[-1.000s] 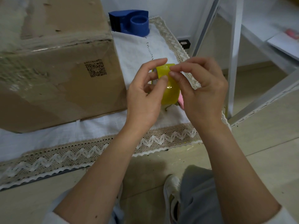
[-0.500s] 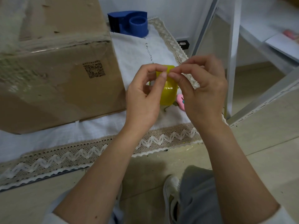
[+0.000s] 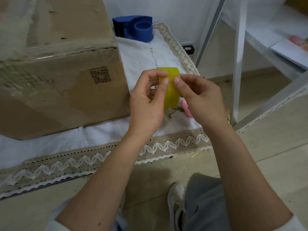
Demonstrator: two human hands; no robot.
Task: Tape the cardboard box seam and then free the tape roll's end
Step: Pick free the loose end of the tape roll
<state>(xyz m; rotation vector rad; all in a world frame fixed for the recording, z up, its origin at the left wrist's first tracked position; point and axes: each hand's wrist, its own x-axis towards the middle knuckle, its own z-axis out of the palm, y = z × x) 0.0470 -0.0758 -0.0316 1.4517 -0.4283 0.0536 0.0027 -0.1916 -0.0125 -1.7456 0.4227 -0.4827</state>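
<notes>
A yellow tape roll (image 3: 171, 92) is held upright above the white cloth, between both hands. My left hand (image 3: 146, 100) grips its left side, thumb pressed on the outer face. My right hand (image 3: 201, 99) holds the right side, thumb and forefinger pinching at the roll's upper face. Whether a loose tape end is lifted there is too small to tell. The large cardboard box (image 3: 55, 69) stands to the left on the cloth, with a QR code on its near side and shiny tape along its top edge.
A blue tape dispenser (image 3: 135, 28) sits behind the box at the back of the lace-edged white cloth (image 3: 93, 135). A pink object (image 3: 186, 108) lies under my right hand. White metal shelf legs (image 3: 238, 60) stand to the right. My shoe and grey trousers show below.
Both hands have turned the roll a little and my thumbs have shifted onto its upper face. The view has tilted slightly; the box has not moved.
</notes>
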